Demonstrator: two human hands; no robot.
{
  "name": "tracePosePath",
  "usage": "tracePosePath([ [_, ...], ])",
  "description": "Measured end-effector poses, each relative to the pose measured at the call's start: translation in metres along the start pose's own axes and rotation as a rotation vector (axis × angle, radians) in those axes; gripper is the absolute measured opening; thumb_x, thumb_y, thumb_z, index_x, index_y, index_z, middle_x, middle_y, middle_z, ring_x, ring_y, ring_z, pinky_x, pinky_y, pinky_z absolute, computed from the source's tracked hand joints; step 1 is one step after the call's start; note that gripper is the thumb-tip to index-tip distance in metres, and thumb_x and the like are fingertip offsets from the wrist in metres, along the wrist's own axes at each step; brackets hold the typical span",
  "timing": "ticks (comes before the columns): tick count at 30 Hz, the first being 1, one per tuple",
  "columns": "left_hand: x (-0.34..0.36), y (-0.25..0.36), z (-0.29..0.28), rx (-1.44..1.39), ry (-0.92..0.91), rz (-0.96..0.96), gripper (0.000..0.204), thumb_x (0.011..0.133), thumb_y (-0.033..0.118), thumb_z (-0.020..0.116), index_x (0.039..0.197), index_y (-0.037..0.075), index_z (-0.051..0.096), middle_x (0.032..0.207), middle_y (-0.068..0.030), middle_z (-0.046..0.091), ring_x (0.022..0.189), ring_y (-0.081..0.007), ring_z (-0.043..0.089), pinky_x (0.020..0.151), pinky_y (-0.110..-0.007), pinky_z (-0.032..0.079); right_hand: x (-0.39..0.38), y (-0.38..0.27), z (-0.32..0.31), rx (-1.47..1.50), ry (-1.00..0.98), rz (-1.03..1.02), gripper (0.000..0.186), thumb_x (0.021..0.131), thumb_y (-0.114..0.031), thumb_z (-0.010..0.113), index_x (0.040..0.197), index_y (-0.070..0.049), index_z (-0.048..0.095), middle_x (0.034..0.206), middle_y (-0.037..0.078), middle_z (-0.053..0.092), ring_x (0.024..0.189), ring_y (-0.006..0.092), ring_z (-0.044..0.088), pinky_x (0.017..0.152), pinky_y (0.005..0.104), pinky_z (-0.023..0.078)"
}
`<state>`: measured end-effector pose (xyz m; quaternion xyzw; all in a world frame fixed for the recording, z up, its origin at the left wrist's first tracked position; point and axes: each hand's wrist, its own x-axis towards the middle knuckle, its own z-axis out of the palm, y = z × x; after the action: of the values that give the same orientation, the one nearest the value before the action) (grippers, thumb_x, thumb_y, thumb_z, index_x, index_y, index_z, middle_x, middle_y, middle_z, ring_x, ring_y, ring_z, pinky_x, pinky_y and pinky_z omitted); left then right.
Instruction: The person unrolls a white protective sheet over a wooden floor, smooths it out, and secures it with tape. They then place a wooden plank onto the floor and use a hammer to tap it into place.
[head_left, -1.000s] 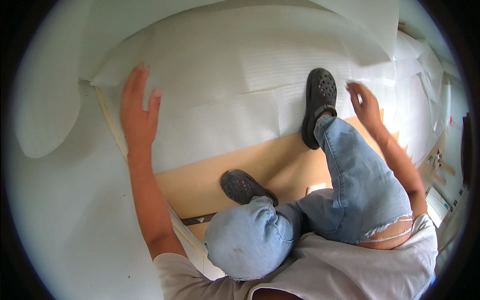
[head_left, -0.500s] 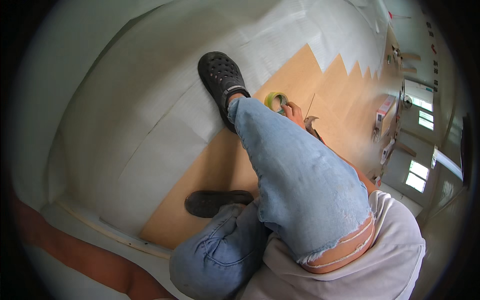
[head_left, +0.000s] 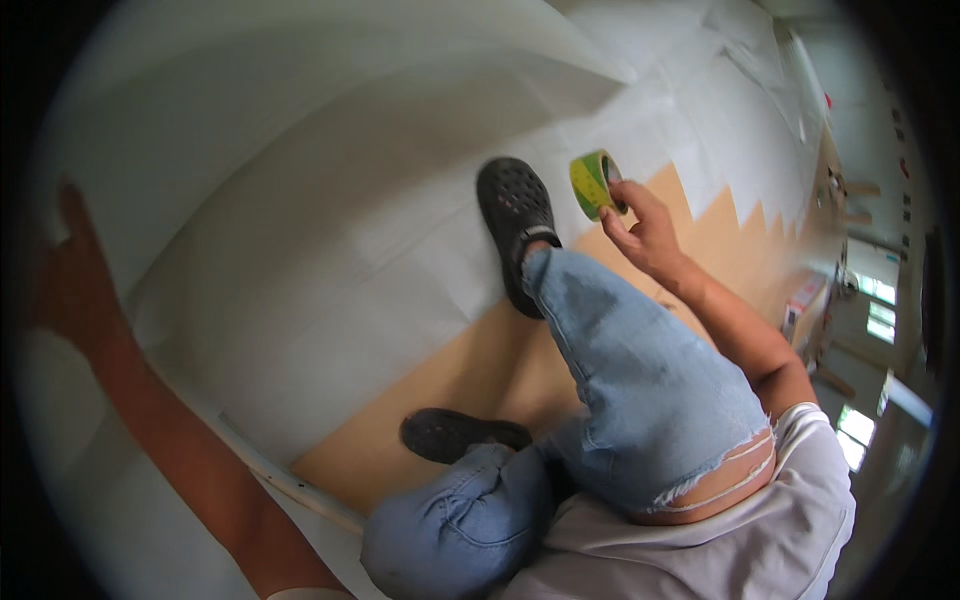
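As right hand grips tape, left hand well apart

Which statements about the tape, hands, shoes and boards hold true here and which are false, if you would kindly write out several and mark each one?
1. The right hand holds the tape. True.
2. The tape is plain red. False: it is green and yellow.
3. Both shoes are black. True.
4. The edge of the boards just beyond the right hand is straight. False: it is zigzag.
5. The left hand rests on the jeans. False: it is away from them, at the picture's left.
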<state>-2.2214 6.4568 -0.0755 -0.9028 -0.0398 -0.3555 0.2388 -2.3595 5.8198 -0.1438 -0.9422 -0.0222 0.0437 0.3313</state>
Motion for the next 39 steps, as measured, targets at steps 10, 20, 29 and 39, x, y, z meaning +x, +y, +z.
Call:
tracePosePath([
  [10,-0.022,0.037,0.029,-0.239,-0.423,-0.220,0.085,0.094,0.058,0.067,0.164,0.028,0.029,0.143,-0.0043,0.061,0.136,-0.0280,0.053,0.120,-0.063,0.018,0.228,-0.130,0.035,-0.162,0.273,-1.026,0.021,0.081,-0.009,0.071,0.098,-0.002,0.061,0.093,0.017,0.064,0.098,0.0406,0.063,0.090,0.0461,0.051],
  [20,-0.123,0.062,0.090,-0.221,-0.798,0.051,0.097,0.082,0.073,0.068,0.163,0.032,0.031,0.164,-0.0147,0.037,0.149,-0.0370,0.036,0.117,-0.065,0.027,0.303,-0.046,0.180,-0.372,-0.184,-0.734,0.022,0.093,-0.014,0.062,0.111,-0.002,0.062,0.103,0.022,0.068,0.099,0.0431,0.063,0.091,0.0518,0.050],
  [29,-0.185,0.053,0.111,-0.203,-0.602,0.052,0.065,0.089,0.043,0.075,0.146,0.020,0.057,0.152,-0.0134,0.051,0.141,-0.0341,0.045,0.117,-0.055,0.034,0.247,-0.114,0.155,-0.253,-0.052,-0.855,0.020,0.097,-0.014,0.064,0.111,-0.001,0.064,0.109,0.019,0.068,0.105,0.0430,0.062,0.092,0.0503,0.051],
  [39,-0.192,0.141,-0.059,-1.404,-0.611,-0.708,0.026,0.104,0.019,0.059,0.118,0.001,0.071,0.118,-0.0084,0.073,0.113,-0.0239,0.066,0.097,-0.041,0.053,0.134,-0.150,0.117,-0.118,-0.482,-1.091,0.022,0.086,-0.004,0.073,0.105,-0.003,0.062,0.106,0.015,0.066,0.106,0.0362,0.063,0.112,0.0502,0.047],
])
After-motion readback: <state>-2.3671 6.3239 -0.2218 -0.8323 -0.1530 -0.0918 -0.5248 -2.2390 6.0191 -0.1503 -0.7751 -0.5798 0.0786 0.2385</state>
